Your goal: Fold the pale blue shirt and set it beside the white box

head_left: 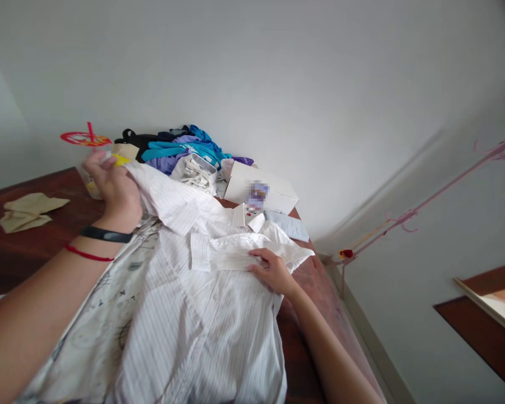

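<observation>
A white, thinly striped long-sleeved shirt lies spread before me, its collar at the far end. One sleeve is laid across the chest with its cuff to the left. On that sleeve rests my right hand, open, fingers stretched out. My left hand is raised at the far left, fingers closed at the end of the other sleeve, which stretches out from the shoulder. Its fingertips are partly hidden. Just beyond that hand stands a clear cup with a red patterned lid and a red straw.
Blue, purple and black clothes are heaped against the wall. Beside them are a white container and a white box. Brown paper lies on the left of the dark wooden table. A pink rack stands right.
</observation>
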Available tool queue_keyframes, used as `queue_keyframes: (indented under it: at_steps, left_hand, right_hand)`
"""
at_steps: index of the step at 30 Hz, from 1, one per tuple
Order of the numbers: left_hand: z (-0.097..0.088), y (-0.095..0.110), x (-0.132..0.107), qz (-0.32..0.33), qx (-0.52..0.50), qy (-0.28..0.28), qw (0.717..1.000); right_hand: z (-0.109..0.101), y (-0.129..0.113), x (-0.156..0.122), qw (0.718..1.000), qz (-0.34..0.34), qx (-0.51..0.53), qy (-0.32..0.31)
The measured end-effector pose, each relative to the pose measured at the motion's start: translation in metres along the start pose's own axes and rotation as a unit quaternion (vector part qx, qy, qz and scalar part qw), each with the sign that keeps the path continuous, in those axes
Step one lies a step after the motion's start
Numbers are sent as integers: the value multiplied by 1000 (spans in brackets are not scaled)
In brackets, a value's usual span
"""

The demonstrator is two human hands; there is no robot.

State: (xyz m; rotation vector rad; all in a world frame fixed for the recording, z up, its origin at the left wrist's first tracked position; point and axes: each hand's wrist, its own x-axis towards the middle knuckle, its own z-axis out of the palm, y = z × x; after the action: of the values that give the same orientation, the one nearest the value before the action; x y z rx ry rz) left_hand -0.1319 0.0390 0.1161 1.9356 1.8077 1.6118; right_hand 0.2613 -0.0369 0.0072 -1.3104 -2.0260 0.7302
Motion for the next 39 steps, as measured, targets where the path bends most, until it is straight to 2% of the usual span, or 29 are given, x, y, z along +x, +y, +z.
queue_keyframes:
  at_steps: [1, 2, 3, 4, 6, 7, 9, 11, 13, 18, 23, 30, 39]
  left_hand:
    - [-3, 4, -4, -13, -22, 103, 994]
    - [-5, 11, -11, -12, -30, 176, 984]
    - [-4, 20, -20, 7, -44, 229, 972]
    - [-1, 30, -30, 54, -58, 224, 971]
    - [11, 50, -53, 187, -88, 115, 972]
    - [20, 58, -64, 251, -99, 12, 963]
    - [39, 67, -84, 334, -103, -179, 920]
    - [56, 68, -100, 356, -94, -305, 878]
    - [68, 63, -109, 343, -88, -366, 861]
    - [77, 45, -112, 280, -30, -405, 870]
    - [75, 41, -115, 279, 39, -453, 846]
    - [76, 41, -117, 285, 52, -452, 844]
    - [80, 37, -120, 296, 49, -430, 852]
  right_hand:
    - [0, 0, -1, 1000, -17, -22, -10]
    - [1, 0, -2, 999, -30, -36, -19]
    - [1, 1, -2, 998, -37, -45, -27]
    - [1, 1, -2, 997, -38, -52, -32]
    - [2, 2, -2, 997, -28, -61, -37]
    - [3, 2, -2, 997, -23, -63, -34]
    - [5, 2, -1, 998, -21, -62, -18]
    - [6, 1, -1, 998, -30, -50, 8]
    - [7, 1, 0, 998, -37, -32, 39]
    - [5, 6, 2, 996, -13, 1, 92]
    - [5, 5, 2, 997, -11, -13, 78]
    - [3, -3, 1, 998, -9, -33, 51]
    - [2, -2, 1, 999, -10, -30, 40]
